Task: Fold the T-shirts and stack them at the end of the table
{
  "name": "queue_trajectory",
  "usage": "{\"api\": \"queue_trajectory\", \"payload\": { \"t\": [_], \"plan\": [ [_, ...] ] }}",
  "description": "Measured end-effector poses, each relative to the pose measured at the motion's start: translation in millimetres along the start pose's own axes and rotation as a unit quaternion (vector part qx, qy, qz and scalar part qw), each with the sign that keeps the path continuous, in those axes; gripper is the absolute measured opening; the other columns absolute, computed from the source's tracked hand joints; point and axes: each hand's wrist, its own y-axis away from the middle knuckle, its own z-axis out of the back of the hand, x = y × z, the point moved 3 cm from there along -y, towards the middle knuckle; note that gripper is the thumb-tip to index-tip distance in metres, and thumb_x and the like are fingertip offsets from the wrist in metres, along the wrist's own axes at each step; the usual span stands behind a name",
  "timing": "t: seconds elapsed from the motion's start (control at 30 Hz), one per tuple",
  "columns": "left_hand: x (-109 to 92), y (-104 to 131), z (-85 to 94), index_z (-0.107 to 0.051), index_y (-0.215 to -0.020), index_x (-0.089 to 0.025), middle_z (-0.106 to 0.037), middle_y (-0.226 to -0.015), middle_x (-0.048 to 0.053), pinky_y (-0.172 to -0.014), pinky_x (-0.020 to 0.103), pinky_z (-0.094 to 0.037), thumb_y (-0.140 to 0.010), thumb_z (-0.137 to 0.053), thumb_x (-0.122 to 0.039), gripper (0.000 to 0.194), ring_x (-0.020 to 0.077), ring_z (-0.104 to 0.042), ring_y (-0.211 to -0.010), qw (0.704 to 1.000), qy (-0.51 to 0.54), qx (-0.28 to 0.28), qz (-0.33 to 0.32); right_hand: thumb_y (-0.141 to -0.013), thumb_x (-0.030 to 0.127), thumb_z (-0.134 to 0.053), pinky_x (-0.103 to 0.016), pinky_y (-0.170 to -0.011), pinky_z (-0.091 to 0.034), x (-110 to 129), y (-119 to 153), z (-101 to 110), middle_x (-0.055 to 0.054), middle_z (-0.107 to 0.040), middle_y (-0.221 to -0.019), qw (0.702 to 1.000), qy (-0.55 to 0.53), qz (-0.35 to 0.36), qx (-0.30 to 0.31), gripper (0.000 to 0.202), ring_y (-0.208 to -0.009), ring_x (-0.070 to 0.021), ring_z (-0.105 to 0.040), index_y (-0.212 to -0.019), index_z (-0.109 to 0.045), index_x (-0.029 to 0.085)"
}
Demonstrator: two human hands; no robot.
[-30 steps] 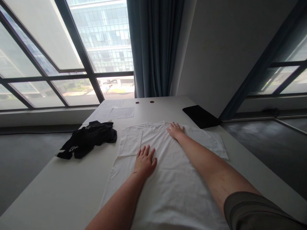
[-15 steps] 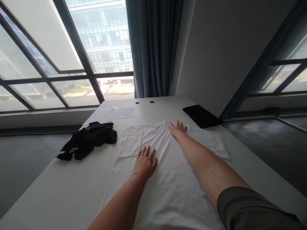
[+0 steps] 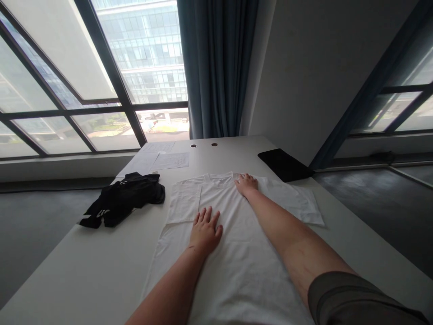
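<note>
The lower end of the white T-shirt (image 3: 233, 253) runs out of the bottom of the view, so its hem is cut off, and the forearms cover strips of its body. The palms are hidden against the cloth, the writing on the papers (image 3: 171, 160) is too faint to read, and the bunched black garment (image 3: 131, 196) is too crumpled for its type to be told. The T-shirt lies spread on the white desk (image 3: 84, 271), collar toward the far end, lightly creased; its left sleeve appears folded inward over the body, while the right one extends outward. Both hands rest flat and apart, fingers loosely spread, gripping nothing: the left hand (image 3: 205, 232) on the chest, the right hand (image 3: 246, 185) beside the collar.
</note>
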Motion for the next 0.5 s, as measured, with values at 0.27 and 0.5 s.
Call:
{"api": "queue_trajectory", "payload": {
  "t": [0.27, 0.5],
  "plan": [
    [1.6, -1.2, -0.5, -0.046, -0.157, -0.034, -0.03, -0.17, 0.001, -0.129, 0.046, -0.016, -0.099, -0.047, -0.05, 0.06, 0.0267, -0.022, -0.158, 1.0, 0.004, 0.001, 0.001, -0.103, 0.06, -0.026, -0.051, -0.117, -0.029, -21.0, 18.8, 9.3, -0.018, -0.038, -0.16, 1.0, 0.015, 0.014, -0.009, 0.069, -0.142, -0.0348, -0.038, -0.156, -0.042, 0.018],
    [1.2, -0.9, 0.4, -0.045, -0.157, -0.034, -0.028, -0.171, 0.0, -0.129, 0.045, -0.016, -0.099, -0.048, -0.05, 0.06, 0.0266, -0.022, -0.158, 1.0, 0.0, 0.002, 0.002, -0.104, 0.056, -0.027, -0.043, -0.121, -0.023, -54.2, 28.6, 11.6, -0.017, -0.033, -0.165, 0.999, 0.032, 0.024, -0.002, 0.07, -0.149, -0.0308, -0.032, -0.158, -0.038, 0.012]
  ]
}}
